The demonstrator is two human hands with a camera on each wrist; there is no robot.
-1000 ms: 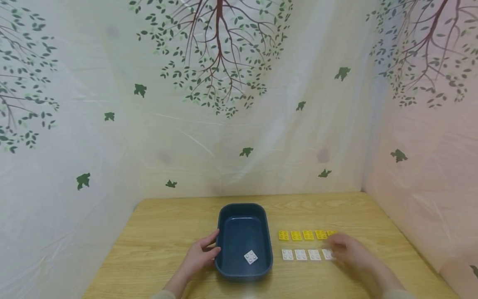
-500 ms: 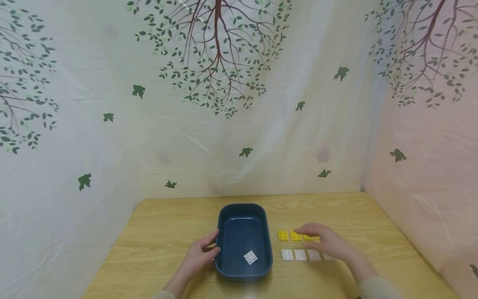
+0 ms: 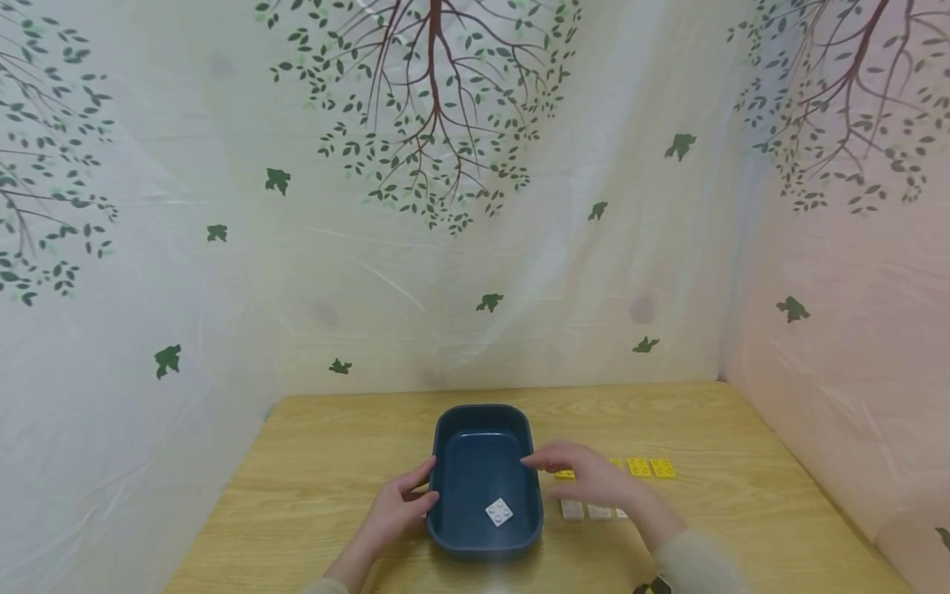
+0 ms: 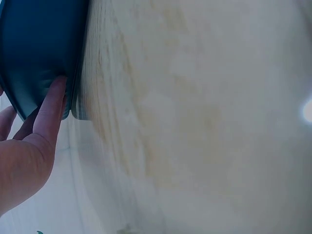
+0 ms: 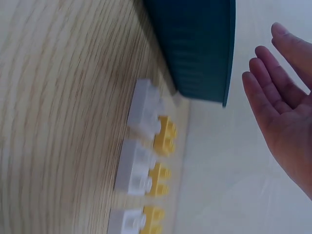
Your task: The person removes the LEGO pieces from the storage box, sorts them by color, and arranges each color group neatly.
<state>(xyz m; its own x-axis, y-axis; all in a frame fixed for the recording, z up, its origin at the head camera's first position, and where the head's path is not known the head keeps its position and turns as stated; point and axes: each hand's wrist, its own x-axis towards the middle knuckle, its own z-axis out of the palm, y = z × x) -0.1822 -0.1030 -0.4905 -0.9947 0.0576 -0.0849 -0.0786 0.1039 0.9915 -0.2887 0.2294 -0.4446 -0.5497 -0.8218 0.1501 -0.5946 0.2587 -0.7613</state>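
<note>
A dark blue rectangular tray [image 3: 486, 540] stands on the table with one white toy building brick [image 3: 499, 512] lying in it. My left hand [image 3: 397, 507] rests against the tray's left side, thumb and fingers touching the outer wall; the left wrist view shows a fairly straight finger [image 4: 51, 109] on that wall. Over the tray's right rim hovers my right hand [image 3: 586, 477], fingers extended. Nothing shows between the fingers of the right hand [image 5: 285, 107] in the right wrist view. It partly hides a row of yellow bricks [image 3: 640, 468] and a row of white bricks [image 3: 571, 510].
The wooden table [image 3: 334, 445] extends on both sides of the tray. A pale sheet [image 3: 386, 330] printed with trees and birds hangs behind it and along the sides. A small black and yellow object [image 3: 653, 586] shows by the right sleeve at the bottom edge.
My right hand has moved left from the right ends of the brick rows, across them to the tray's right rim. The rightmost yellow bricks have come back into sight. My left hand stays put.
</note>
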